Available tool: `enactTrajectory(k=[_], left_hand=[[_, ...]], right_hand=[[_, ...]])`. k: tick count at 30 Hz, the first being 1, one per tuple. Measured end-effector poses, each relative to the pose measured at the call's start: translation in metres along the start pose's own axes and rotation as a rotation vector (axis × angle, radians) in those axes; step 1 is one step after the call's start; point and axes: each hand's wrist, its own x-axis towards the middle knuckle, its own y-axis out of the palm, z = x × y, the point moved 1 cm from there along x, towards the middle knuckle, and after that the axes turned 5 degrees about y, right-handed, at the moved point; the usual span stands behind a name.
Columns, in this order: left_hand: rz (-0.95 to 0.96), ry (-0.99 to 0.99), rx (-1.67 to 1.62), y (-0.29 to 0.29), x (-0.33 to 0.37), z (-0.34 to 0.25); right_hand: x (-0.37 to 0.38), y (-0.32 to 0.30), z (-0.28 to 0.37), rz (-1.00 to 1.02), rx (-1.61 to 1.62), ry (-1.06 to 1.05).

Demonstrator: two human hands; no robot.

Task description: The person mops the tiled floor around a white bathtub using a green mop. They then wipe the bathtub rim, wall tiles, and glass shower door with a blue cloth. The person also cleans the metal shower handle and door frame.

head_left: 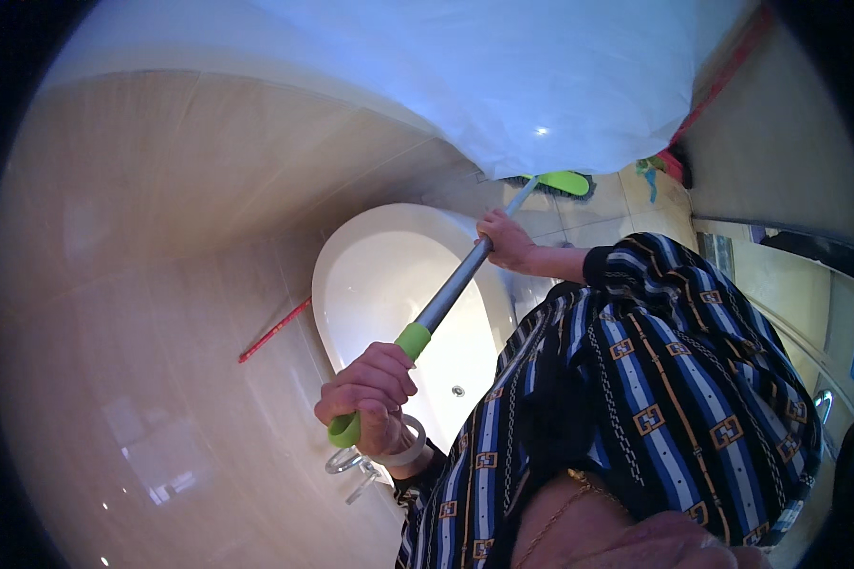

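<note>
A long-handled brush (457, 284) slants across the white bathtub (337, 261), its metal pole rising from lower left to upper right. My left hand (370, 391) is wrapped around the green grip at the pole's near end. Farther up, my right hand (506, 242) is closed around the bare metal shaft. The brush's green head with a dark fringe (565, 183) rests by the tiled floor beyond the tub, partly covered by a hanging white sheet (541, 85).
A chrome tap (344, 462) juts out near my left wrist. A thin red stick (275, 330) lies along the beige tiled wall (161, 313). Red and blue-green items (652, 180) are on the floor tiles (593, 230) at the far right, near a metal rail (797, 341).
</note>
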Motion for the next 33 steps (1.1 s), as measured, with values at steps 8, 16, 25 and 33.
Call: enactTrajectory(k=[8,16,25,33], left_hand=[[-0.067,0.034,-0.011,-0.040,0.010,-0.016],[-0.010,0.143,0.170,-0.013,0.003,-0.013],[-0.539,-0.027,0.091,-0.091,0.083,0.111],[-0.788,-0.230,0.055,-0.232,0.045,0.194]], right_hand=[[-0.004,-0.002,0.052,0.232,-0.069,-0.005],[0.023,0.008,0.042,0.132,-0.087,-0.118],[0.059,-0.005,0.024,-0.043,-0.057,-0.255],[-0.069,-0.011,-0.115,0.482,-0.294,0.309]])
